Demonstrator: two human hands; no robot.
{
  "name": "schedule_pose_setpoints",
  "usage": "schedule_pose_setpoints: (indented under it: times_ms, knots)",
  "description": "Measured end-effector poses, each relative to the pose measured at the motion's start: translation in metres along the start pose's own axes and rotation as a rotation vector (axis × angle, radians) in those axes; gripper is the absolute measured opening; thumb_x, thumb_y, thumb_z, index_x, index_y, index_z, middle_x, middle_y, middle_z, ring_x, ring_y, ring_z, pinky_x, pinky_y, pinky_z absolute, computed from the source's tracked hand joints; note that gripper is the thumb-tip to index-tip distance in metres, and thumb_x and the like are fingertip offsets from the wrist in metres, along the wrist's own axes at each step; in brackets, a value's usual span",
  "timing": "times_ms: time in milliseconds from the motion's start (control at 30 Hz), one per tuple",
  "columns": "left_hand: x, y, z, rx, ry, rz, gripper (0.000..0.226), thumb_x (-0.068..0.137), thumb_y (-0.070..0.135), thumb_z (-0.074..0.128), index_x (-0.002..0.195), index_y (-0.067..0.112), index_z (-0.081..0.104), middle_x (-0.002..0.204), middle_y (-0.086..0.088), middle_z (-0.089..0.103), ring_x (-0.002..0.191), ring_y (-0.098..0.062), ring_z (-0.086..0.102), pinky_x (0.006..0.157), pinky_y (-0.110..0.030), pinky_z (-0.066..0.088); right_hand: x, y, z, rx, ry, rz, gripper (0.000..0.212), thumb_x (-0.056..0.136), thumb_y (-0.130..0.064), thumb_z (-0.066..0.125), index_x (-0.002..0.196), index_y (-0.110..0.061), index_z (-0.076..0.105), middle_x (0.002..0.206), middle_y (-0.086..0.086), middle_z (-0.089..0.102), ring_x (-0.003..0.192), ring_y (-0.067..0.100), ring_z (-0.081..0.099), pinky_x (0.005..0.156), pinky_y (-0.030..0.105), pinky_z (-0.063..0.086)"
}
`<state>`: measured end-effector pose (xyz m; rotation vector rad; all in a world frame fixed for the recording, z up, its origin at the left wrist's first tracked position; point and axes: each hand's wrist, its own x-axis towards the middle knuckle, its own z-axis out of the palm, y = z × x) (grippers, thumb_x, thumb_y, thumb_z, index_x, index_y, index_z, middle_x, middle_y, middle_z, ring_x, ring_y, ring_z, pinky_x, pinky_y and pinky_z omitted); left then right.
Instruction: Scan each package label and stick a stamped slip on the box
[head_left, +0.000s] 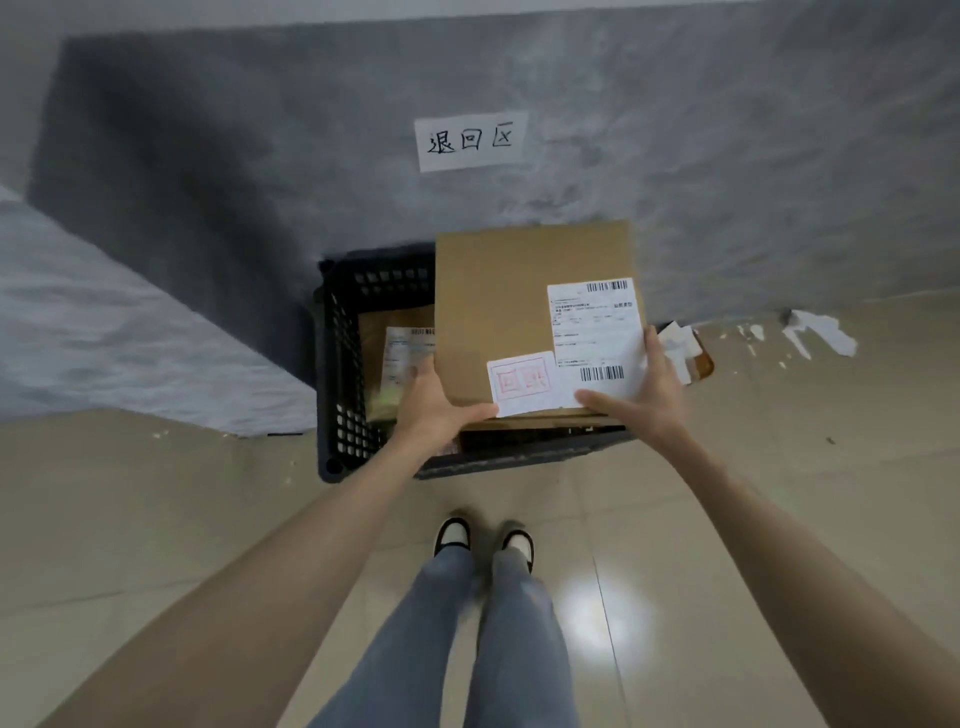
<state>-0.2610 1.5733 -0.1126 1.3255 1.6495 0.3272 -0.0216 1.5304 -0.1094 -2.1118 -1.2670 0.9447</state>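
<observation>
I hold a brown cardboard box (498, 301) above a black plastic crate (337, 364) on the floor. On its top are a white shipping label (595, 332) with barcodes and a white slip (522, 383) stamped in red. My left hand (434, 410) grips the box's near left corner, thumb on top beside the slip. At the near right edge my right hand (639, 389) grips it, thumb lying over the label's lower corner. Another labelled package (400, 358) lies inside the crate, partly hidden by the box.
The crate stands against a grey wall that bears a paper sign (470, 140) with handwritten characters. Paper scraps (821, 330) and a small brown object (701, 361) lie on the tiled floor to the right. My legs and shoes (483, 540) are below.
</observation>
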Motion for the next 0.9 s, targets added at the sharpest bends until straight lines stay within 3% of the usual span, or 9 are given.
schedule_pose_setpoints:
  times_ms: [133, 233, 367, 533, 767, 900]
  knots:
    - [0.045, -0.007, 0.029, -0.002, 0.004, -0.050, 0.102, 0.059, 0.029, 0.087, 0.140, 0.012, 0.028, 0.140, -0.007, 0.040, 0.127, -0.024, 0.042, 0.105, -0.044, 0.039, 0.047, 0.029, 0.013, 0.038, -0.038, 0.037, 0.110, 0.058, -0.031, 0.088, 0.145, -0.021, 0.023, 0.139, 0.001, 0.043, 0.130, 0.019, 0.040, 0.103, 0.031, 0.036]
    - [0.071, -0.017, 0.051, 0.019, 0.013, -0.085, 0.107, 0.059, 0.032, 0.087, 0.142, 0.012, 0.024, 0.144, -0.006, 0.035, 0.129, -0.023, 0.039, 0.107, -0.040, 0.036, 0.075, 0.051, 0.022, 0.051, -0.109, 0.052, 0.115, 0.060, -0.031, 0.087, 0.149, -0.019, 0.015, 0.149, 0.004, 0.032, 0.138, 0.021, 0.030, 0.114, 0.039, 0.027]
    - [0.094, -0.027, 0.079, 0.017, 0.015, -0.120, 0.107, 0.059, 0.031, 0.087, 0.143, 0.013, 0.022, 0.144, -0.006, 0.033, 0.129, -0.024, 0.040, 0.106, -0.041, 0.037, 0.100, 0.077, 0.031, 0.061, -0.126, 0.080, 0.120, 0.063, -0.026, 0.087, 0.151, -0.016, 0.007, 0.155, 0.002, 0.022, 0.143, 0.016, 0.019, 0.116, 0.030, 0.017]
    - [0.104, -0.033, 0.100, 0.049, 0.065, -0.145, 0.107, 0.057, 0.029, 0.088, 0.140, 0.013, 0.023, 0.144, -0.006, 0.031, 0.128, -0.024, 0.041, 0.102, -0.038, 0.038, 0.118, 0.099, 0.041, 0.047, -0.168, 0.115, 0.119, 0.064, -0.022, 0.085, 0.151, -0.020, 0.003, 0.155, -0.001, 0.022, 0.141, 0.015, 0.021, 0.101, 0.020, 0.016]
    - [0.101, -0.026, 0.103, 0.129, 0.035, -0.165, 0.107, 0.062, 0.031, 0.085, 0.142, 0.011, 0.016, 0.142, -0.011, 0.027, 0.128, -0.029, 0.039, 0.104, -0.042, 0.036, 0.120, 0.096, 0.039, -0.100, -0.264, 0.107, 0.119, 0.072, -0.032, 0.080, 0.150, -0.019, -0.009, 0.154, 0.011, 0.017, 0.142, 0.027, 0.018, 0.113, 0.042, 0.020]
    - [0.088, -0.001, 0.090, 0.180, 0.029, -0.157, 0.105, 0.068, 0.035, 0.081, 0.145, 0.018, 0.013, 0.142, -0.012, 0.027, 0.129, -0.031, 0.037, 0.104, -0.045, 0.038, 0.113, 0.067, 0.028, -0.209, -0.197, 0.079, 0.111, 0.075, -0.036, 0.076, 0.151, -0.018, -0.002, 0.152, 0.016, 0.019, 0.139, 0.033, 0.021, 0.112, 0.044, 0.024]
